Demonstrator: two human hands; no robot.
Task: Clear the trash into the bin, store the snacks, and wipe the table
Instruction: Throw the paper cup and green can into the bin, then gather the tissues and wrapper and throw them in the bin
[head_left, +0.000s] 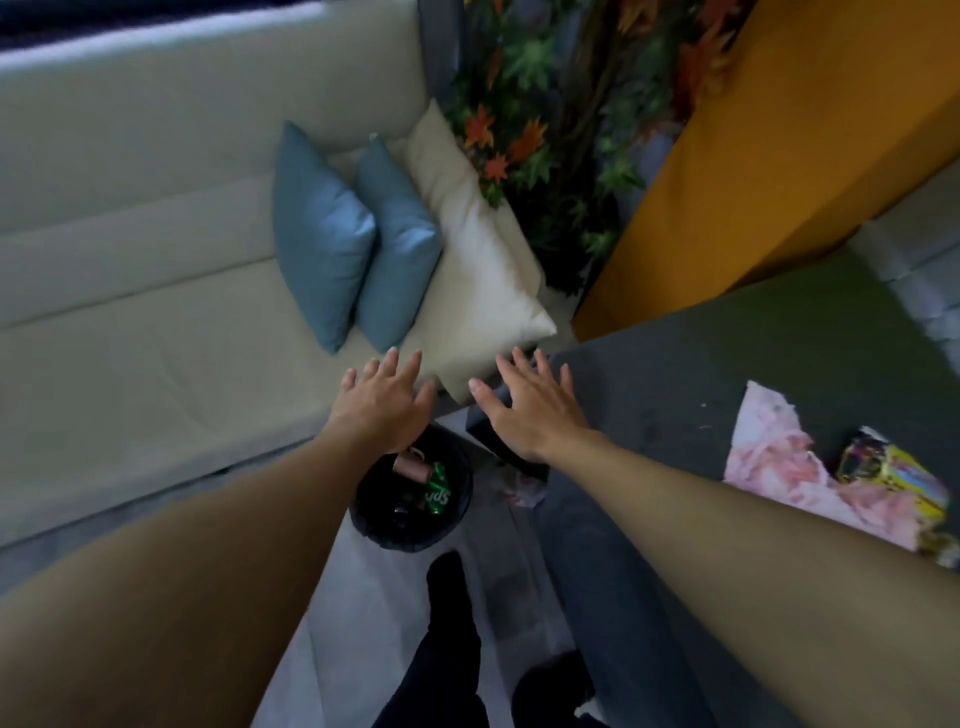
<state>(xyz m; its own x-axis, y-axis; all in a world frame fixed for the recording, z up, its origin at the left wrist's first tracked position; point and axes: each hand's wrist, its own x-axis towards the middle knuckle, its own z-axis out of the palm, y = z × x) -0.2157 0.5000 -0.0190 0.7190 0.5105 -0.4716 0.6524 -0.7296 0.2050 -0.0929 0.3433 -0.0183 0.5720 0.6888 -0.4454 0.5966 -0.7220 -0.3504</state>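
Head view. Both arms are reaching toward 12 o'clock. The left hand (384, 402) is hovering released, fingers spread and holding nothing, above the 11 o'clock edge of the bin (410, 540). The right hand (530, 410) is likewise released and empty, and is hanging over the near corner of the bench (727, 353), at 2 o'clock from the bin.

The bin is standing on the floor just beside that corner and is holding a green can (436, 488) and other items too dark to identify. The remaining trash is lying on the bench at 3 o'clock in frame, well apart from both hands. It consists of crumpled pink paper (779, 457) with a yellow wrapper (893, 473) touching its 3 o'clock edge.

Risks, as judged:
- The paper is looking loose and torn, so carrying it across the gap to the bin could be shedding scraps onto the floor. A pale scrap (519, 488), blurred, seems to be lying there between the bin and the bench.
- The wrapper's contents are not showing, so a snack could be binned in error.
- A dark-clad foot (447, 577) is standing at 6 o'clock of the bin, and a step forward could be tipping it.
- Wiping before clearing would be pushing debris off the bench edge.
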